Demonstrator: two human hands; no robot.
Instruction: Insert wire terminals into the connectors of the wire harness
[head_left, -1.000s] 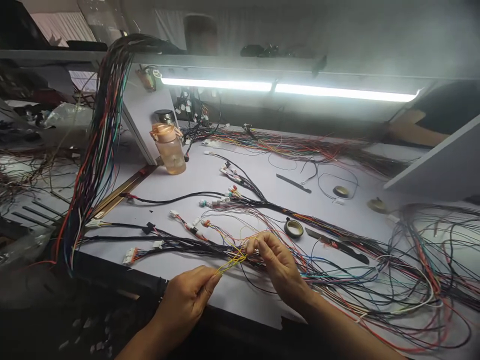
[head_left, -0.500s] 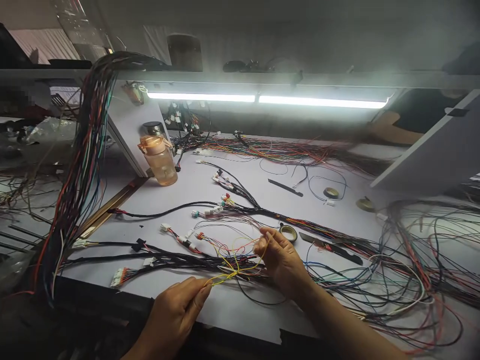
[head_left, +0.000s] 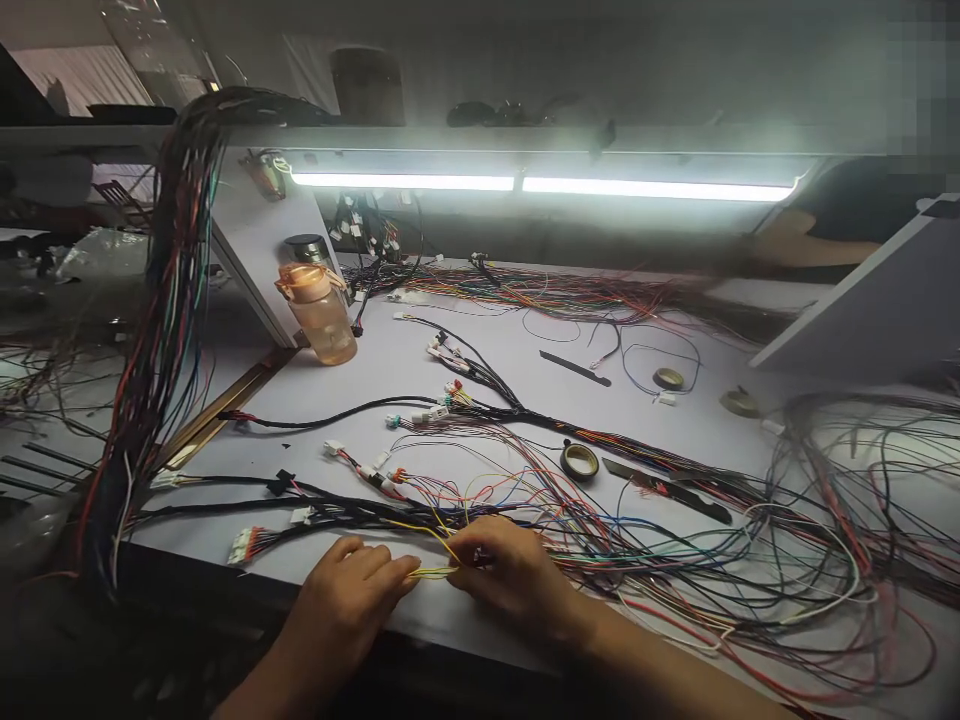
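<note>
My left hand (head_left: 352, 595) is closed in a pinch on thin yellow wires (head_left: 433, 574) near the table's front edge. Just to the right, my right hand (head_left: 510, 570) grips the same wires, its fingers curled round them. A short stretch of yellow runs between the two hands. Behind them lies a black-wrapped wire harness (head_left: 345, 515) with branching ends. A white multi-pin connector (head_left: 241, 546) sits at its front left end, and a smaller white connector (head_left: 334, 449) lies farther back. Loose coloured wires (head_left: 675, 550) spread out to the right.
A second taped harness (head_left: 562, 432) crosses mid-table. Tape rolls (head_left: 579, 461), a dark flat blade-like strip (head_left: 667, 490) and an orange bottle (head_left: 322, 315) stand or lie around it. A thick wire bundle (head_left: 161, 300) hangs at left. Another person's arm (head_left: 810, 240) shows at back right.
My right hand has come down and left, close to my left hand, and now grips the yellow wires. The left hand keeps its pinch and has shifted slightly.
</note>
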